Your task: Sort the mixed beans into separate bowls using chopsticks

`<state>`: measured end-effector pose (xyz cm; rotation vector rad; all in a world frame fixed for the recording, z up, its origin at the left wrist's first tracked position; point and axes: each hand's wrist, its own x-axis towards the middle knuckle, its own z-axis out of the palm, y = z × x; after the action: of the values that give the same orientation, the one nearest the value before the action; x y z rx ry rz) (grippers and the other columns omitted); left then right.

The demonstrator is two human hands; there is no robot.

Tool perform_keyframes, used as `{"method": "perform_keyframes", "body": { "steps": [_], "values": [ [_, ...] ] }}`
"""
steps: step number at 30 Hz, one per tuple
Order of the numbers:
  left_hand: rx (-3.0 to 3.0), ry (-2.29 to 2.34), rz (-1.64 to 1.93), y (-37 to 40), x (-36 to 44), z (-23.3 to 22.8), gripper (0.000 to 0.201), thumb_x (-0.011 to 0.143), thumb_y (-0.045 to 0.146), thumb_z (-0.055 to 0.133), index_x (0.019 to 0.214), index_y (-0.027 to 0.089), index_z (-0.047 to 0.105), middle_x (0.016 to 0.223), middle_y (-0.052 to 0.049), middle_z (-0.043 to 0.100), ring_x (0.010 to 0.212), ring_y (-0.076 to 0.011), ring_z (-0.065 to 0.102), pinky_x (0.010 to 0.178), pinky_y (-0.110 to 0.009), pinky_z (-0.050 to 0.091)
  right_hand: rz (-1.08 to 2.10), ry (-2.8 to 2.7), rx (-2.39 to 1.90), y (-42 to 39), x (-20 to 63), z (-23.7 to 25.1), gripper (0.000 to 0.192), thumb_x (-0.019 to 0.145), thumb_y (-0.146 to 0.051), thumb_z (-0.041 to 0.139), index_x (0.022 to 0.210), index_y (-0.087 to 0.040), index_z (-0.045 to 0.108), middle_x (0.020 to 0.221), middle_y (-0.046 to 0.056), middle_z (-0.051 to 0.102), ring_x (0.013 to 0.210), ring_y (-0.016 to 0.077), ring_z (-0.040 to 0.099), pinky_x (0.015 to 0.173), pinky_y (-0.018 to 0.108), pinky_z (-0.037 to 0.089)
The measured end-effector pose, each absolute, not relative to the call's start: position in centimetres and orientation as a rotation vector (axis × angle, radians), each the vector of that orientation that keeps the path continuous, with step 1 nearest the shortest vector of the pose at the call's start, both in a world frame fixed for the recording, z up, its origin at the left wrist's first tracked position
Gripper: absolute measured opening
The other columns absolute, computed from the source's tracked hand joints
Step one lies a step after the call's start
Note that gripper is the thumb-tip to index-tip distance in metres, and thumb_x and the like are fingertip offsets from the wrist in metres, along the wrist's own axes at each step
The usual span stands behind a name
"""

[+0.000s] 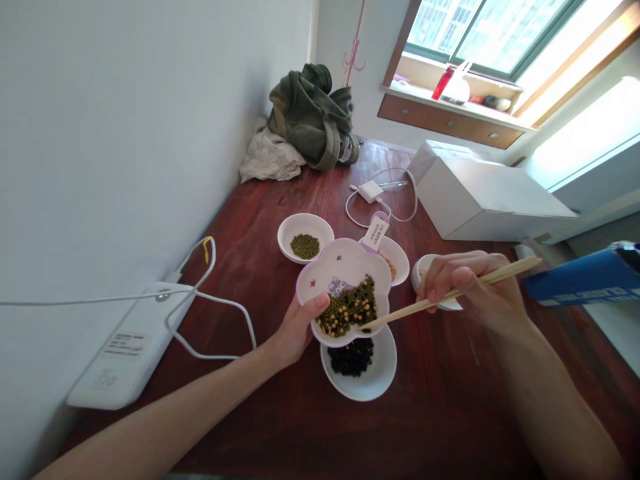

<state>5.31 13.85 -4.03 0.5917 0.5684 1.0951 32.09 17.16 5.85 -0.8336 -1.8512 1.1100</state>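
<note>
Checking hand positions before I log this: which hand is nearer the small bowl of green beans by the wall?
Left. The left hand grips the flower-shaped dish just below the green bean bowl; the right hand, holding chopsticks, sits farther off.

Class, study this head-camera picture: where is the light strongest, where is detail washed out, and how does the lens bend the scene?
In the head view, daylight through the window blows out the upper right; the white box is nearly featureless; wall and table edges splay outward, a wide-lens distortion; the flower-shaped dish in the left hand and the chopsticks in the right hand stay sharp.
</note>
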Motion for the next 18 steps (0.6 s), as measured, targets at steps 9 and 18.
{"method": "perform_keyframes", "body": {
  "steps": [9,18],
  "values": [
    [0.6,0.591,1.096,13.78,5.16,-4.09,0.081,0.078,0.055,0.083,0.145,0.015,0.062,0.129,-0.017,0.074,0.131,-0.0425,0.062,0.114,-0.055,0.048,1.001,-1.85,-0.786,17.05,32.24,6.23,0.047,0.102,-0.048,0.06,0.07,-0.018,0.077,0.065,0.009,0.071,0.061,0.0219,0.07,0.052,0.034,0.054],
    [0.62,0.565,1.097,13.75,5.18,-4.38,0.075,0.082,0.054,0.08,0.144,0.015,0.064,0.126,-0.016,0.076,0.131,-0.0418,0.062,0.114,-0.054,0.049,0.964,-1.92,-0.815,17.16,32.22,6.41,0.048,0.103,-0.046,0.059,0.069,-0.018,0.076,0.066,0.008,0.072,0.06,0.0194,0.07,0.051,0.031,0.053]
  ]
}}
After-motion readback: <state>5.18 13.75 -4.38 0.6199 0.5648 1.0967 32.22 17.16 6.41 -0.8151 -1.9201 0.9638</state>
